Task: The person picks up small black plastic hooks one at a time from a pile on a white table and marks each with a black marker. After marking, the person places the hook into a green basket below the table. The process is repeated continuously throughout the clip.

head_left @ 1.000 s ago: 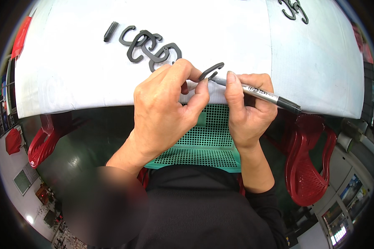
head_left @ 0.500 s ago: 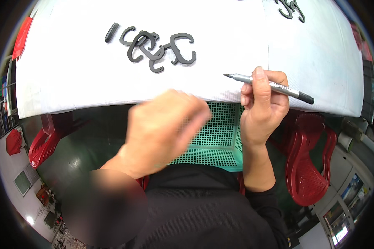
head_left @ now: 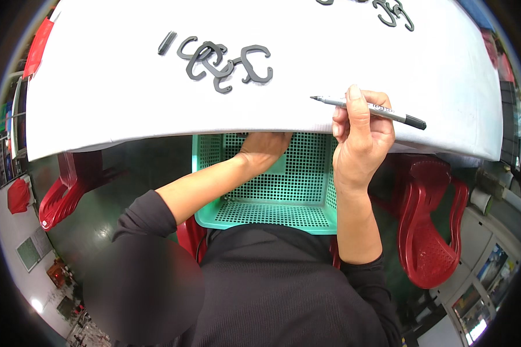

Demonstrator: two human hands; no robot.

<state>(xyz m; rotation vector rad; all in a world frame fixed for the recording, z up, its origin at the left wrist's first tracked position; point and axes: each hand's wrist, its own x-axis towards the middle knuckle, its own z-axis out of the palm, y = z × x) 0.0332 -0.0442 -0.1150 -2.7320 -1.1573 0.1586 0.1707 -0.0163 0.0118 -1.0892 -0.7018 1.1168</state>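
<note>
My right hand (head_left: 362, 136) grips a grey pen (head_left: 369, 108) with a black cap, held level at the near edge of the white table (head_left: 127, 110), tip pointing left. My left hand (head_left: 264, 147) reaches down into a green mesh basket (head_left: 272, 211) on my lap; its fingers are hidden under the table edge, so what it holds is unseen. A cluster of several dark grey hook-shaped plastic parts (head_left: 226, 61) lies on the table to the far left, with a short grey bar (head_left: 167, 43) beside it.
More grey hook parts (head_left: 396, 13) lie at the table's far right. Red plastic chairs stand to the right (head_left: 431, 222) and left (head_left: 61, 194) below the table. A red object (head_left: 39, 46) sits at the table's left edge.
My left hand left the table edge and dropped into the basket. One more hook part now lies with the cluster. The right hand with the pen moved slightly right.
</note>
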